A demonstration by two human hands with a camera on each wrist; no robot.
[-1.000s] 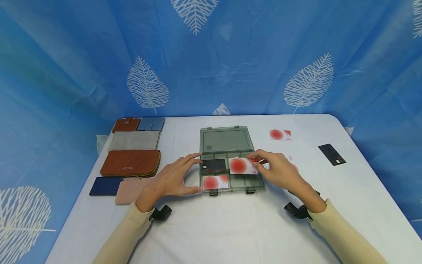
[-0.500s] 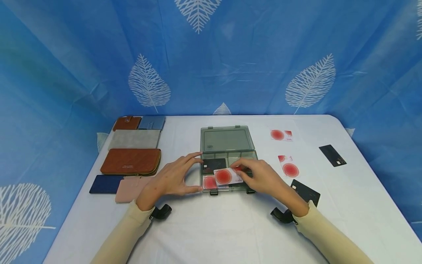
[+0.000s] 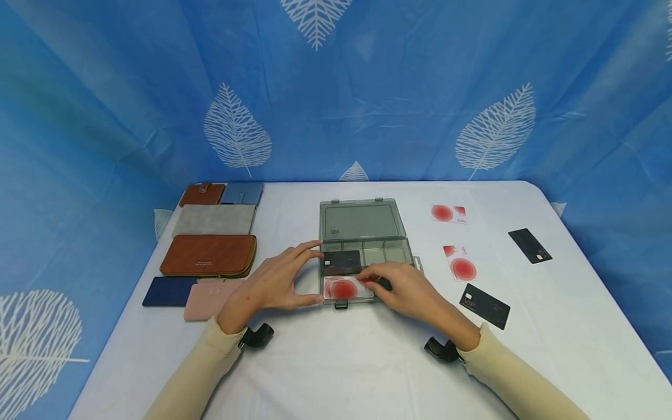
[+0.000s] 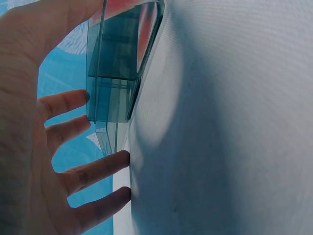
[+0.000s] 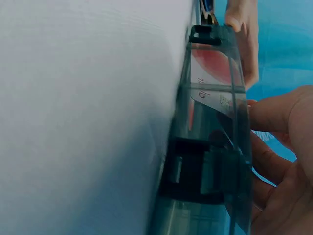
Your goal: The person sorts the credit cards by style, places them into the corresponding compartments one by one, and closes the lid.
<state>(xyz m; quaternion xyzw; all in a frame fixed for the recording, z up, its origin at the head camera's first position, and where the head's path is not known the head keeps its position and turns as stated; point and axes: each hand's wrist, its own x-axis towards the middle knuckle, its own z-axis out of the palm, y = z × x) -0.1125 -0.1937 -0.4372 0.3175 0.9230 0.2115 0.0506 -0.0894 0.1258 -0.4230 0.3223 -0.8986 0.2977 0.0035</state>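
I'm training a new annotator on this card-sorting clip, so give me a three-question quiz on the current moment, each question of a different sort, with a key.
1. True or false: the lid of the grey organiser box lies open.
2. Multiple choice: the right hand lays a red-and-white card into which compartment? A) back right B) front left C) back left
3. Fill in: the left hand steadies the box at its ____ side.

Key
1. True; the lid lies flat behind the compartments.
2. B; the back left one holds a black card.
3. Left; thumb at the front corner, forefinger at the back.
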